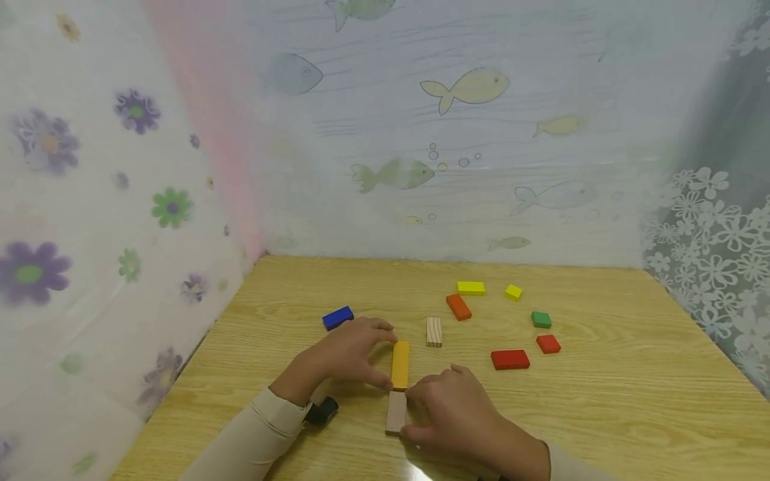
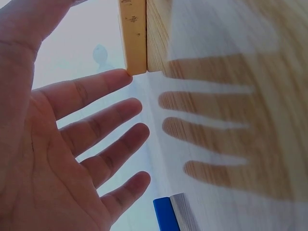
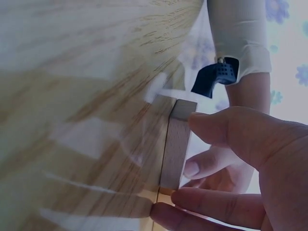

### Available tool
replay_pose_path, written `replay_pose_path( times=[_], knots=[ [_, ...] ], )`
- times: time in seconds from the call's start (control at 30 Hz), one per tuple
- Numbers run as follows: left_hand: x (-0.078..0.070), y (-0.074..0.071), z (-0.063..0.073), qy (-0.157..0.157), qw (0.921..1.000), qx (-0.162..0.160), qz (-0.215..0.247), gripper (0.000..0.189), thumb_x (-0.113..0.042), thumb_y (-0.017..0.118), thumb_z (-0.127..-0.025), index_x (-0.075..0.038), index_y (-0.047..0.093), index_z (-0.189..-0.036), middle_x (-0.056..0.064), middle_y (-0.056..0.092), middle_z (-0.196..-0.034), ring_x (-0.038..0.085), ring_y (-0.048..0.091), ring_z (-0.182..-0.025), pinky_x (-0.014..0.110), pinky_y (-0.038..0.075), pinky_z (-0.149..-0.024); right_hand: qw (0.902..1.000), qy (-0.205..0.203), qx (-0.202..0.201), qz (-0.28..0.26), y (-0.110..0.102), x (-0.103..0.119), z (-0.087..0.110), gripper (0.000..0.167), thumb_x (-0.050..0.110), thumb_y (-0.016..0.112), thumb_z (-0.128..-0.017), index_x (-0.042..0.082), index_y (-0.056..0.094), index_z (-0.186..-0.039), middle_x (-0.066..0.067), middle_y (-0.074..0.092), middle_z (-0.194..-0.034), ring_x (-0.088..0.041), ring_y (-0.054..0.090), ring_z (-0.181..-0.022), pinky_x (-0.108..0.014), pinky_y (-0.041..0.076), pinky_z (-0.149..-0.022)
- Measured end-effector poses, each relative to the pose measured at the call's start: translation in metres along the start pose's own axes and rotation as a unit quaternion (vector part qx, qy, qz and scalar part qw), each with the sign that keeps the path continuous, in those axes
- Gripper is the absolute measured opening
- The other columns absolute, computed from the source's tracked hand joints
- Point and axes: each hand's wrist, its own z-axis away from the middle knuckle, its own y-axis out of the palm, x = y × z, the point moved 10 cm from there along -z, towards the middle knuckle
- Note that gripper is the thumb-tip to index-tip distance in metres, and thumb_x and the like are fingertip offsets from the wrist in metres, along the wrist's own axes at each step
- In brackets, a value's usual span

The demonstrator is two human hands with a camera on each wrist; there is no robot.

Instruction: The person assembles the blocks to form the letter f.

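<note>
A yellow-orange block point(image 1: 400, 365) lies lengthwise on the table, end to end with a plain wooden block point(image 1: 396, 413) nearer the person. My left hand point(image 1: 345, 354) pinches the orange block by its ends, index fingertip at the far end and thumb at the near end. Its other fingers spread loose in the left wrist view. My right hand point(image 1: 460, 417) holds the plain block the same way; in the right wrist view the thumb point(image 3: 211, 126) presses its near end and the index finger reaches the end by the orange block.
Left of the hands lies a blue block point(image 1: 338, 318). A striped wooden block point(image 1: 434, 332) and an orange-red block point(image 1: 459, 307) lie beyond them. To the right are a red block point(image 1: 510, 359), small red point(image 1: 548, 344) and green point(image 1: 541, 319) blocks, and two yellow ones point(image 1: 471, 288).
</note>
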Motion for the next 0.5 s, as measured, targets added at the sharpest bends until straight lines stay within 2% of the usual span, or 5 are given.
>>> replay_pose_path(
  times=[0.5],
  knots=[
    [-0.0002, 0.0007, -0.0001, 0.006, 1.0, 0.003, -0.001, 0.077, -0.061, 0.082, -0.079, -0.021, 0.063, -0.142, 0.001, 0.053, -0.154, 0.03, 0.047, -0.144, 0.051, 0.042, -0.115, 0.9999, 0.006, 0.002, -0.007, 0.002, -0.0025, -0.0007, 0.041, 0.053, 0.08, -0.081, 0.021, 0.082, -0.107, 0.013, 0.078, -0.097, -0.011, 0.071, -0.091, -0.065, 0.05, -0.096]
  ],
)
